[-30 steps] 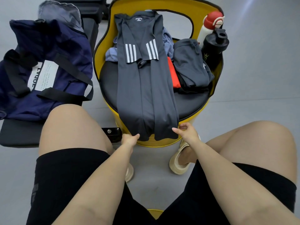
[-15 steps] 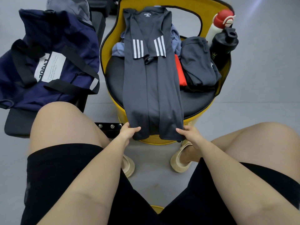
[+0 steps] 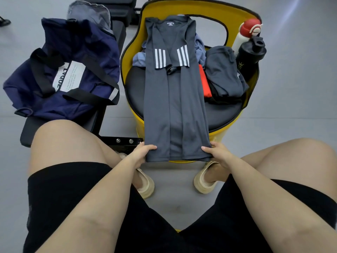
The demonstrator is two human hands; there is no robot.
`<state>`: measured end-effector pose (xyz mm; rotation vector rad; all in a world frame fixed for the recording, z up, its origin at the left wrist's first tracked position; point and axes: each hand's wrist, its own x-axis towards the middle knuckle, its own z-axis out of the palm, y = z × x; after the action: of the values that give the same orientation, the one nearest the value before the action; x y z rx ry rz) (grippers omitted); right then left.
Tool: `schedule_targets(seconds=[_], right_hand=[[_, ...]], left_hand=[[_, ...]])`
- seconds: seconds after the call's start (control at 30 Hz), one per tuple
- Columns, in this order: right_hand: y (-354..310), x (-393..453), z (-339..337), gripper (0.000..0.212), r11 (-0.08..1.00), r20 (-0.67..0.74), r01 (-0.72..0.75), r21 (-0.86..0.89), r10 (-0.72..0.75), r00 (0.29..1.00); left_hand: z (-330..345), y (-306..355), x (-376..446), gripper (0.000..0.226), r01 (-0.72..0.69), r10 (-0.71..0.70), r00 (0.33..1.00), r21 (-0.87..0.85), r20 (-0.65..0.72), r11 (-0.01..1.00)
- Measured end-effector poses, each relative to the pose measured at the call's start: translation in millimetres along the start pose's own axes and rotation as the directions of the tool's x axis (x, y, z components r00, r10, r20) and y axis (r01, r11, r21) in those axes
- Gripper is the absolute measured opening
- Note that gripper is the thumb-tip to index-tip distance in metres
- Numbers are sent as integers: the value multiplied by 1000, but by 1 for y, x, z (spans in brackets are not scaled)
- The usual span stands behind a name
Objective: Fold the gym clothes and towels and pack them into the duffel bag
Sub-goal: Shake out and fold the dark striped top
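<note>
Our left hand [image 3: 141,152] and right hand [image 3: 218,152] pinch the shirt [image 3: 173,99] hem. If we lift unevenly, its folded sides might flop open.

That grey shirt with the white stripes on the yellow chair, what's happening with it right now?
A seated person is folding the grey shirt, which lies lengthwise on the yellow chair with its sides and sleeves already turned in. The left hand and right hand each pinch a bottom corner at the hem. The navy duffel bag sits to the left, nothing visibly packed.
</note>
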<state>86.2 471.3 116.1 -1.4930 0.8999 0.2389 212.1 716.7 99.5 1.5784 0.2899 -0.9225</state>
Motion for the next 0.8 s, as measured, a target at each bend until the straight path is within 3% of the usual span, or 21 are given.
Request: schedule_targets(seconds=[0.1,0.2,0.33,0.43,0.57,0.67,0.8], right_hand=[[0,-6,1,32,1000,-9,15,-11,-15,1000],[-1,-12,2,42,996,-53,57,-65,-60,997],[-6,-28,1,48,948,-183,228,-223,-271,945],[-6,-34,-1,33,857,-152,392,-335,-460,875],[-4,-37,-3,6,807,-122,400,-434,-493,862],[-7,-44,-1,34,766,-27,393,-508,-470,882],[-4,-53,1,62,620,134,410,-669,-442,887]], left_hand=[[1,1,-15,19,29,-31,999,49,34,998],[0,-2,-23,17,1,-4,1000,81,31,997],[-4,-4,-32,38,-168,179,980,120,-87,978],[-7,-3,-40,28,-303,322,945,223,-58,927],[-9,-2,-48,15,-393,387,918,336,88,856],[-11,-2,-57,31,-425,385,905,415,181,804],[-14,-1,-62,47,-473,466,869,559,168,681]])
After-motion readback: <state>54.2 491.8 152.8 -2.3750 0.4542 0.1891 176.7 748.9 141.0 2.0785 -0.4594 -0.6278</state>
